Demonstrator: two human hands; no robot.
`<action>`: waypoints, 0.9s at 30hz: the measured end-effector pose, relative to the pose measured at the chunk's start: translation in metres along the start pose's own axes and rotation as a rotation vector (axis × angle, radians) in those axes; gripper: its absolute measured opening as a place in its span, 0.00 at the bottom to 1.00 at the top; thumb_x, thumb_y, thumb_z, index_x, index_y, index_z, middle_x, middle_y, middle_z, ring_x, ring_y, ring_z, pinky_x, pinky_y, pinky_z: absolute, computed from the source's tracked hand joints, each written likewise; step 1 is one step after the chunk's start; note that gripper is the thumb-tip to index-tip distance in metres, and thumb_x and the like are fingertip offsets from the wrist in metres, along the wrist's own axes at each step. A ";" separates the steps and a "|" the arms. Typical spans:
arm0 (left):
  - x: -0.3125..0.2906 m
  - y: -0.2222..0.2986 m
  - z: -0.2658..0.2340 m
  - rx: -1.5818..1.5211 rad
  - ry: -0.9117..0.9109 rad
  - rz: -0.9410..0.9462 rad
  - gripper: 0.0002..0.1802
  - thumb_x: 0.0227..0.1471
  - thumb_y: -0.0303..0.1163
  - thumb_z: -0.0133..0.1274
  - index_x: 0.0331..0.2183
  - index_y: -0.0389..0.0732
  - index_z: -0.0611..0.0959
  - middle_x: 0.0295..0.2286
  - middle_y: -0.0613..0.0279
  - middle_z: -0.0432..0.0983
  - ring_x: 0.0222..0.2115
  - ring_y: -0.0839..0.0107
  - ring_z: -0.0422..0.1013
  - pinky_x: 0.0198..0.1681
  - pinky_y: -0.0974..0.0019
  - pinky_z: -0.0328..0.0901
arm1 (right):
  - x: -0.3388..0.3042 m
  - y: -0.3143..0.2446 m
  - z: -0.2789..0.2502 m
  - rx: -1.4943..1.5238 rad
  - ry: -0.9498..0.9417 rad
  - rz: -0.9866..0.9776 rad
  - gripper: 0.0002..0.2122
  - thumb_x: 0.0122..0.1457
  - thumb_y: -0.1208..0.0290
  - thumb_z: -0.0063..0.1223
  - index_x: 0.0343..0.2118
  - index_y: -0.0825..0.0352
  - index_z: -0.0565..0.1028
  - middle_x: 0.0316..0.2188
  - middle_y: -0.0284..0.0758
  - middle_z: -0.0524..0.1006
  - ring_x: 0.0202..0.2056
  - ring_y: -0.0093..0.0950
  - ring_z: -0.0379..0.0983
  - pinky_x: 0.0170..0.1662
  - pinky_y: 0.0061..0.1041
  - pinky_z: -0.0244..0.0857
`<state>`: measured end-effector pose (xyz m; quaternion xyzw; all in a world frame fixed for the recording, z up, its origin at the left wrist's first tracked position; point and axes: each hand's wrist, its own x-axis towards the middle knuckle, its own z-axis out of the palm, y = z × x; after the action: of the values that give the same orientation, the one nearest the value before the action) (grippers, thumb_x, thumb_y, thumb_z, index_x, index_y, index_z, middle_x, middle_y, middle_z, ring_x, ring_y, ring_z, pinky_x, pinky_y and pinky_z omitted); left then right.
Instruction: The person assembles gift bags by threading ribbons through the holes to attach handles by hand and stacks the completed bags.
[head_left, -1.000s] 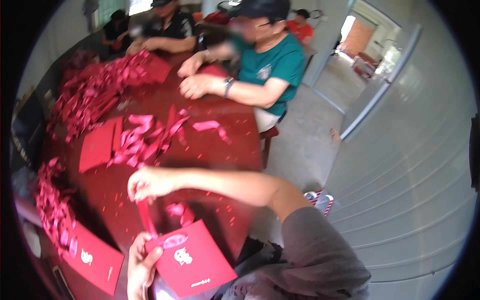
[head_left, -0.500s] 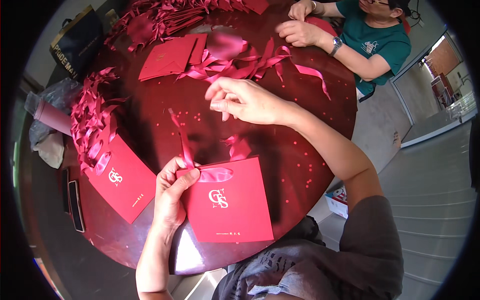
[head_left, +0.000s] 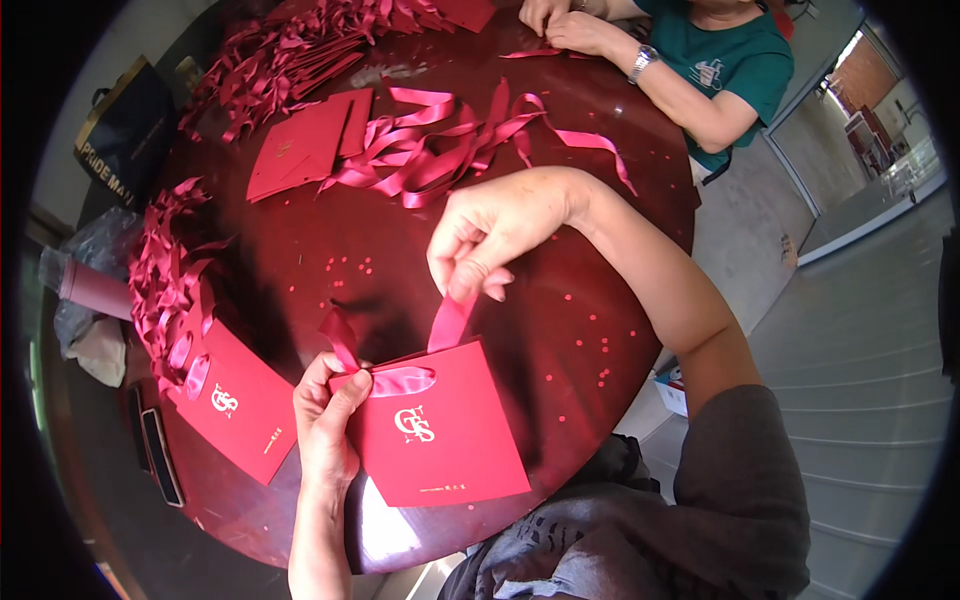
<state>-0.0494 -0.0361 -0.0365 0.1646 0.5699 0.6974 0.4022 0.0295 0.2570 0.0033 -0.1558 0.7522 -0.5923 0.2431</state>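
- Now pinching satin ribbon tail (head_left: 450, 322) between fingers of right hand (head_left: 497, 225), clear of it a half-second ago
- Pinching red paper gift bag (head_left: 450, 445) at its 10 o'clock corner with left hand (head_left: 328, 425)
- Holding bag at 6 o'clock over table (head_left: 270, 230), thus with both hands engaged

Smooth, matt card forms the bag (head_left: 448, 450); its ribbon (head_left: 408, 381) looks like shiny satin cloth. The worktop (head_left: 300, 235) is glossy and reflective. A wristwatch (head_left: 643, 62) gleams like metal; the grey sleeve (head_left: 745, 465) is matt cloth.
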 end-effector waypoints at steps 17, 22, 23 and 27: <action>0.001 -0.003 0.000 0.030 -0.023 0.008 0.03 0.52 0.23 0.56 0.31 0.40 0.78 0.28 0.69 0.77 0.29 0.83 0.71 0.36 0.76 0.65 | -0.013 0.013 -0.017 0.206 0.124 0.019 0.28 0.64 0.47 0.41 0.36 0.74 0.78 0.28 0.41 0.79 0.29 0.31 0.80 0.32 0.28 0.76; 0.001 -0.001 -0.002 0.036 -0.044 -0.011 0.03 0.53 0.23 0.55 0.31 0.40 0.77 0.28 0.70 0.77 0.29 0.83 0.70 0.36 0.77 0.65 | -0.016 0.010 -0.020 0.105 0.085 0.029 0.13 0.60 0.68 0.55 0.42 0.74 0.74 0.32 0.39 0.78 0.33 0.29 0.80 0.33 0.23 0.75; 0.001 -0.002 -0.001 0.045 -0.046 -0.014 0.03 0.53 0.23 0.55 0.31 0.40 0.77 0.29 0.69 0.77 0.29 0.83 0.70 0.36 0.77 0.65 | -0.017 0.010 -0.022 0.097 0.082 0.041 0.12 0.60 0.70 0.54 0.42 0.73 0.75 0.32 0.39 0.78 0.33 0.29 0.80 0.33 0.22 0.75; 0.001 -0.002 0.000 0.058 -0.003 -0.021 0.04 0.52 0.22 0.56 0.31 0.40 0.77 0.31 0.67 0.77 0.32 0.81 0.72 0.37 0.75 0.67 | -0.014 0.014 -0.024 0.099 0.056 0.068 0.11 0.57 0.77 0.54 0.42 0.73 0.74 0.30 0.39 0.78 0.32 0.28 0.79 0.34 0.22 0.75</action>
<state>-0.0488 -0.0354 -0.0387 0.1714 0.5910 0.6760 0.4055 0.0288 0.2877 -0.0036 -0.1011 0.7333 -0.6244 0.2493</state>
